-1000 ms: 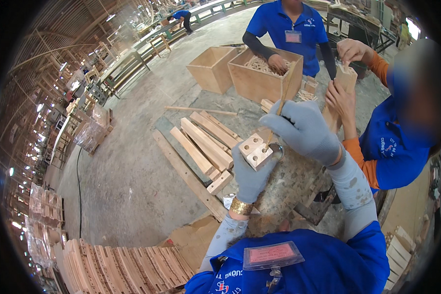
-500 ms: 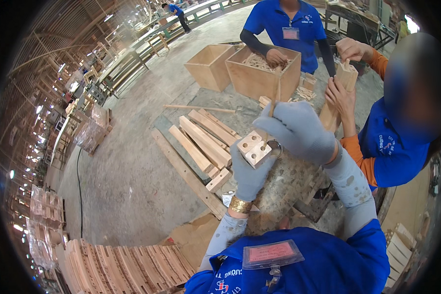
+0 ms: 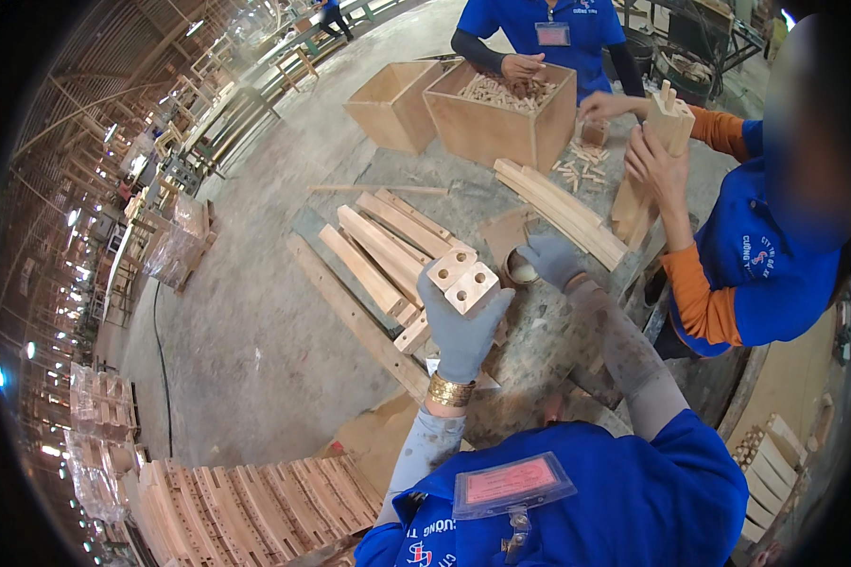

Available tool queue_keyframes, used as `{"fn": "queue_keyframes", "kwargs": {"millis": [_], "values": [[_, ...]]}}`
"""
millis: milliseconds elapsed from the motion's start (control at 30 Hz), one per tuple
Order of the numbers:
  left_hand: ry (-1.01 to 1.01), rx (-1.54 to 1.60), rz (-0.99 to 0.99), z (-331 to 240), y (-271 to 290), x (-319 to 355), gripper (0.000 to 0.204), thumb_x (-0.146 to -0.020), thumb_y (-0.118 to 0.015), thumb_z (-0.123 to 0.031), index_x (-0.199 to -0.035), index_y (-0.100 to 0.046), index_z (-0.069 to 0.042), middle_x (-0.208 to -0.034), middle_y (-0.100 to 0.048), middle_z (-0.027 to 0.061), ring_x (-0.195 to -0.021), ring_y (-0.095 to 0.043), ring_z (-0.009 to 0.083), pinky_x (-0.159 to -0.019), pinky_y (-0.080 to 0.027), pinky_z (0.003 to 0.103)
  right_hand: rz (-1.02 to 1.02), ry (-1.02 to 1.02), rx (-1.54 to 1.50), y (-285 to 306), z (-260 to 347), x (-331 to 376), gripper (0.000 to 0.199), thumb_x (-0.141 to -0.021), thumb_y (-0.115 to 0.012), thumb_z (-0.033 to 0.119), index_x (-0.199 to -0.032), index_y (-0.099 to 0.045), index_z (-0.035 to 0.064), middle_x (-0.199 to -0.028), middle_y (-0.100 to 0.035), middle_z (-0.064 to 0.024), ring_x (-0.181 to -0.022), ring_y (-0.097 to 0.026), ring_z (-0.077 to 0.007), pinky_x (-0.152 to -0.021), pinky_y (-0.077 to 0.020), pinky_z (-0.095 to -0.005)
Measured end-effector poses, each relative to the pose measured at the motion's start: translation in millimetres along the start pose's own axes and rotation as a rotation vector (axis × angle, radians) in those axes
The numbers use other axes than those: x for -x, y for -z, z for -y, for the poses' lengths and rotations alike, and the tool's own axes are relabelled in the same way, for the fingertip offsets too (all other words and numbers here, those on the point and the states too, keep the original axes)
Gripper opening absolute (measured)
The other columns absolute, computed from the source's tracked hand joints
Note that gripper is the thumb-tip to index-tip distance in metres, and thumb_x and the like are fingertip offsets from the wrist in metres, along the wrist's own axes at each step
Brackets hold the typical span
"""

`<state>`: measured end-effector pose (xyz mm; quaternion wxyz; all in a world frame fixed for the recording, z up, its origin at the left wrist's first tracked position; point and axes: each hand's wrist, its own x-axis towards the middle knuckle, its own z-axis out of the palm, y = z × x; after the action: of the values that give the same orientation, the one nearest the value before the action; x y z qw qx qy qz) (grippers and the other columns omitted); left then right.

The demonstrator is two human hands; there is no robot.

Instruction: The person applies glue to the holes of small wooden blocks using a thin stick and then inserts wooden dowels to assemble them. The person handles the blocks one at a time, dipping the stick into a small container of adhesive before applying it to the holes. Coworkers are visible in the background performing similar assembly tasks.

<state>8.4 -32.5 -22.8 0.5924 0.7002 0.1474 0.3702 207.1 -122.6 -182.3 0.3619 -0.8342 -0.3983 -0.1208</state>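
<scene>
My left hand [image 3: 461, 326], in a grey glove, holds up two small wooden blocks [image 3: 463, 278] with round holes drilled in their end faces. My right hand [image 3: 550, 260], also gloved, reaches down at a small round container of pale glue [image 3: 520, 272] on the work table [image 3: 548, 331]; whether it holds anything I cannot tell. The blocks sit just left of that container.
Wooden slats [image 3: 388, 250] lie left of the table, curved slats [image 3: 563, 210] on it. A box of dowels [image 3: 499, 113] and an empty box [image 3: 388, 104] stand at the far side, with a person's hand in the dowels. A co-worker at right holds a wooden piece [image 3: 667, 123]. Stacked parts [image 3: 246, 496] sit lower left.
My right hand has moved from over the blocks down and right to the glue container. My left hand still holds the blocks, slightly lower.
</scene>
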Motion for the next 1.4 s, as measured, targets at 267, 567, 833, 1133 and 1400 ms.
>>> {"fn": "queue_keyframes", "kwargs": {"millis": [267, 567, 833, 1133, 1400], "values": [[-0.022, -0.025, -0.002, 8, 1, 0, 0.08, -0.059, -0.083, -0.014, -0.122, -0.033, -0.002, -0.111, -0.046, 0.011, -0.097, -0.05, 0.0184, -0.08, -0.047, 0.03, -0.007, 0.009, 0.017, -24, -21, 6, 0.028, -0.086, -0.053, 0.032, -0.076, -0.056, 0.0064, -0.067, -0.057, -0.0176, -0.067, -0.056, -0.0353, -0.057, -0.0425, -0.045], [-0.007, -0.07, -0.001, 13, 2, 0, 0.083, -0.06, -0.083, -0.017, -0.123, -0.031, -0.002, -0.112, -0.045, 0.0113, -0.1, -0.049, 0.0193, -0.082, -0.046, 0.031, 0.031, -0.127, -0.163, -5, 6, 10, 0.033, -0.084, -0.056, 0.034, -0.073, -0.058, 0.0031, -0.066, -0.057, -0.0185, -0.062, -0.055, -0.0371, -0.056, -0.0428, -0.0438], [0.009, 0.005, -0.004, 8, 1, -2, 0.083, -0.06, -0.082, -0.015, -0.123, -0.031, -0.002, -0.114, -0.044, 0.0119, -0.103, -0.048, 0.0194, -0.084, -0.046, 0.032, -0.177, -0.657, -1.022, 61, 45, -27, 0.022, -0.087, -0.057, 0.024, -0.079, -0.059, 0.003, -0.06, -0.055, -0.0025, -0.047, -0.049, -0.0078, -0.044, -0.0387, -0.0215], [-0.089, -0.047, -0.024, 4, 0, -11, 0.073, -0.062, -0.076, -0.012, -0.121, -0.034, -0.004, -0.108, -0.049, 0.0102, -0.097, -0.054, 0.0193, -0.078, -0.051, 0.032, -0.24, -0.141, -0.786, 201, 191, -84, 0.027, -0.083, -0.064, 0.024, -0.074, -0.06, -0.0004, -0.056, -0.054, -0.0018, -0.047, -0.049, -0.0053, -0.044, -0.0371, -0.022], [-0.034, 0.031, 0.04, -2, 3, -13, 0.07, -0.064, -0.076, -0.014, -0.12, -0.035, -0.002, -0.112, -0.047, 0.0109, -0.1, -0.051, 0.0194, -0.083, -0.047, 0.032, -0.144, 0.31, -0.432, 197, 217, -85, 0.027, -0.079, -0.066, 0.021, -0.066, -0.057, -0.0008, -0.055, -0.052, -0.0147, -0.046, -0.054, -0.0236, -0.044, -0.0398, -0.0303]]}}
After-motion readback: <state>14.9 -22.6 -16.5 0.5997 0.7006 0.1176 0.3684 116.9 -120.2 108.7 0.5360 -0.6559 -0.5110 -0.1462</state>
